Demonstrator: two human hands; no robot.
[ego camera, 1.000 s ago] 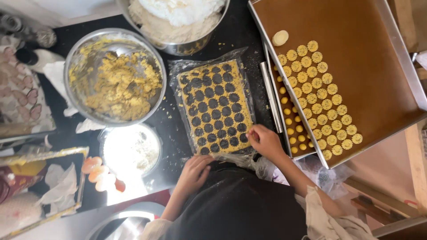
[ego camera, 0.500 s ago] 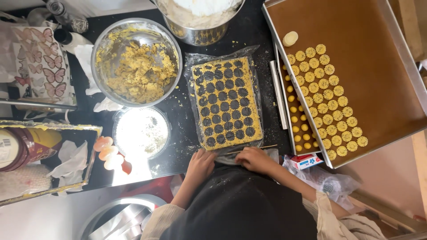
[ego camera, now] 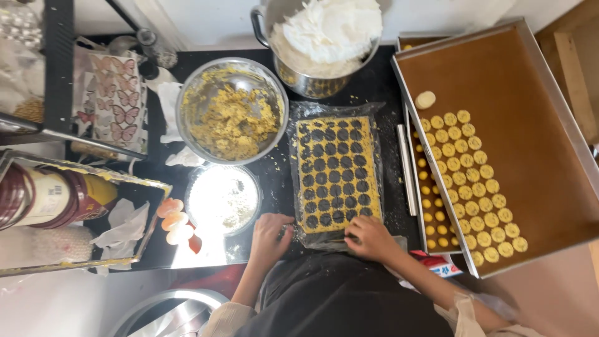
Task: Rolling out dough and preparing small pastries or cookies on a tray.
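— Where were the person's hands?

— Both lay at the near edge of the flat yellow sheet of rolled dough punched full of round holes (ego camera: 337, 173), which sat on clear plastic film (ego camera: 368, 112) on the black counter (ego camera: 274, 181). The left hand (ego camera: 269, 232) had its fingers curled down at the sheet's near left corner, touching the film there. The right hand (ego camera: 369, 239) rested on the near right corner, fingers bent over the edge; whether either one pinched the film or only pressed on it could not be told.

— And around the sheet?

— Left of it stood a round steel bowl of crumbly yellow mixture (ego camera: 232, 111), and nearer the person a small round dish of pale powder (ego camera: 223, 198). Behind the sheet was a steel pot heaped with white paste (ego camera: 324, 37). To the right, a large brown-lined metal baking tray (ego camera: 530, 125) held rows of small round yellow dough discs (ego camera: 474, 181), with one paler disc (ego camera: 425, 100) apart from them.
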